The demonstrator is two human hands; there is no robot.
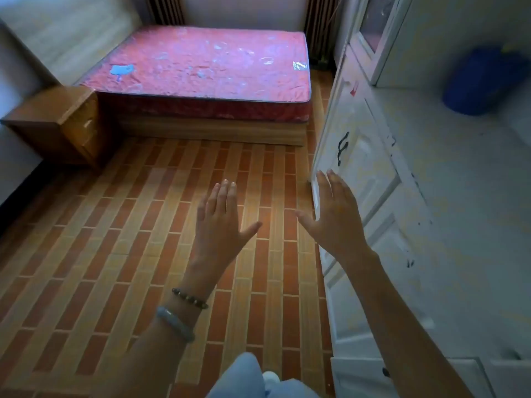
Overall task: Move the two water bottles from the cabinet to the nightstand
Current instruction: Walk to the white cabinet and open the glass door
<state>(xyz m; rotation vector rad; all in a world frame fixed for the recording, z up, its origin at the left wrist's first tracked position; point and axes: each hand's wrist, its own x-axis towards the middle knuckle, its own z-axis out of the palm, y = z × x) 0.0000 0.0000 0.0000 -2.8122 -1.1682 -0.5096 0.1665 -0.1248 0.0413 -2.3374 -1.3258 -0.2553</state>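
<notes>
My left hand (222,222) is held flat over the tiled floor, fingers spread, holding nothing; two bracelets sit on its wrist. My right hand (334,216) is also flat and empty, close to the corner of the white cabinet (370,173) on the right. The wooden nightstand (54,119) stands at the left beside the bed, its top bare. A blurred blue shape (482,81) rests on the cabinet's white top at the far right; I cannot tell if it is a bottle. No clear water bottle shows.
A bed with a red mattress (207,64) fills the far middle. Brown and orange tiled floor (115,254) lies between me and the bed. The cabinet has a black door handle (343,146) and an upper glass-door unit (376,33).
</notes>
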